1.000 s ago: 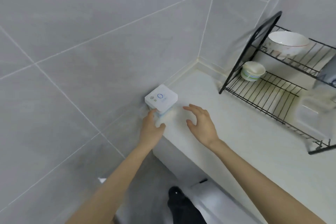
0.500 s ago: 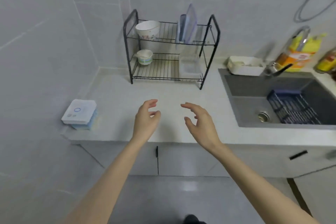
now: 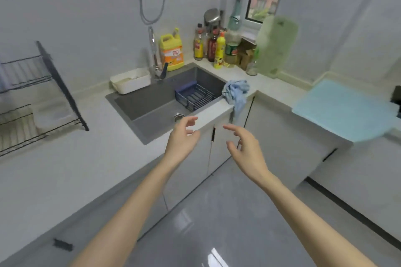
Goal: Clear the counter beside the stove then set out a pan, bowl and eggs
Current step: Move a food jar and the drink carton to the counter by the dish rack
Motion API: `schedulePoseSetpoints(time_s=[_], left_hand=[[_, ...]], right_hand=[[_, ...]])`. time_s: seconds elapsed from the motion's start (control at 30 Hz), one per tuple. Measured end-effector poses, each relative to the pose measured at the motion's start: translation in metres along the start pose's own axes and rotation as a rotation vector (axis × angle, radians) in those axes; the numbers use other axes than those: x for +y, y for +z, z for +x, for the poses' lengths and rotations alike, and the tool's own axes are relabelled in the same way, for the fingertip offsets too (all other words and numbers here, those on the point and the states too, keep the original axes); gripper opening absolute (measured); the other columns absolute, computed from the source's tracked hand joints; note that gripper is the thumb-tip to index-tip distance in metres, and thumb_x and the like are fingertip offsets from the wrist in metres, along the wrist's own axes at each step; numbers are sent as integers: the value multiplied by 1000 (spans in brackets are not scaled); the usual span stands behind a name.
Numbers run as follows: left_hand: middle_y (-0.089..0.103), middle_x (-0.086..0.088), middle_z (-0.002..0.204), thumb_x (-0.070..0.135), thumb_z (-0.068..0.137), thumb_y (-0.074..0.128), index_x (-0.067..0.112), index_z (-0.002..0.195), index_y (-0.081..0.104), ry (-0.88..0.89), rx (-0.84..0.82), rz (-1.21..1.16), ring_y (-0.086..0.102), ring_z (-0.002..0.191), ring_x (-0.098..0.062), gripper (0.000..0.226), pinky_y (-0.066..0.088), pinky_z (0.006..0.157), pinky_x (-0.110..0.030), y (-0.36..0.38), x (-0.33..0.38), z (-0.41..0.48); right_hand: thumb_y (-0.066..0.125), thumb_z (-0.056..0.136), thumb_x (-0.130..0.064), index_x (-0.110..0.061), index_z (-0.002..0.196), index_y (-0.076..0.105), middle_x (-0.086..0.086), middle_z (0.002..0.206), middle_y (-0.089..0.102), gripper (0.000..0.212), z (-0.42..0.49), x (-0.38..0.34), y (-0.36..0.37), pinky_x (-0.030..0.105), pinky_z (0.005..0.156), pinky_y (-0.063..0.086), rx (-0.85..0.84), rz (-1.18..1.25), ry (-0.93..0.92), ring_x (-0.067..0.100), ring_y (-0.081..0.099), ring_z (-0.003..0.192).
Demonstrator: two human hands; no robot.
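My left hand (image 3: 181, 139) and my right hand (image 3: 245, 147) hover in the air in front of the sink (image 3: 165, 102), palms facing each other, fingers loosely spread and holding nothing. A light blue board (image 3: 342, 108) lies flat on the white counter (image 3: 280, 89) at the right. A black stove edge (image 3: 396, 99) shows at the far right border. A green cutting board (image 3: 276, 47) leans against the wall by the window. No pan, bowl or eggs can be made out in this view.
A blue cloth (image 3: 236, 93) hangs over the counter corner beside the sink. A blue basket (image 3: 193, 97) sits in the sink. Several bottles (image 3: 214, 47) and a yellow detergent jug (image 3: 171, 52) stand at the back. A black dish rack (image 3: 32, 97) stands at left; a white tray (image 3: 131, 81) sits by the tap.
My left hand let go of the white box at the counter's left end. The view swung right past the dish rack to the sink and the right counter, both hands staying raised and holding nothing.
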State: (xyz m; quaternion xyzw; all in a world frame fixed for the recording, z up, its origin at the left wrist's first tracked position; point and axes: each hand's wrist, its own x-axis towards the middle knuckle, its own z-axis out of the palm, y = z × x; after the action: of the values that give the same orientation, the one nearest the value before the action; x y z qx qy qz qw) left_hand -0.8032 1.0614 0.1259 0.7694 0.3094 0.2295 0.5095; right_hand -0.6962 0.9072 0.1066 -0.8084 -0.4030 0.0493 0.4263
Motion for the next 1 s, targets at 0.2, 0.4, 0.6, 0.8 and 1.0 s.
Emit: schedulePoseSetpoints(time_s=[0.2,0.4,0.6,0.8,1.0], left_hand=[[54,0,128,10,89,55,21,129,51,93,-241,-9,56,105,-13,42,48,88,-29,181,76,6],[54,2,129,13,90,55,24,130,49,181,-409,6,56,104,-11,42,48,93,-32,318,136,-8],[55,1,126,9,90,55,21,128,52,266,-631,-9,57,95,-10,40,45,86,-24,448,204,-33],[54,2,129,11,91,55,20,132,49,376,-834,34,55,99,-10,42,41,86,-24,566,249,-46],[52,2,130,9,91,54,20,132,48,408,-993,-2,53,98,-8,43,41,81,-22,683,289,-48]], right_hand=[[53,92,-12,-29,129,53,-15,132,52,41,-36,110,-144,36,104,41,185,-49,154,11,46,122],[55,90,-10,-26,128,54,-10,128,55,41,-82,186,-256,36,101,42,322,-87,285,15,48,120],[54,92,-13,-28,129,52,-11,130,53,40,-134,250,-355,35,101,42,523,-118,460,14,48,118],[54,93,-15,-29,131,50,-12,131,52,41,-170,309,-431,31,97,43,675,-171,592,10,47,118],[54,91,-15,-33,131,49,-13,131,51,44,-184,371,-508,37,98,43,781,-235,695,11,46,119]])
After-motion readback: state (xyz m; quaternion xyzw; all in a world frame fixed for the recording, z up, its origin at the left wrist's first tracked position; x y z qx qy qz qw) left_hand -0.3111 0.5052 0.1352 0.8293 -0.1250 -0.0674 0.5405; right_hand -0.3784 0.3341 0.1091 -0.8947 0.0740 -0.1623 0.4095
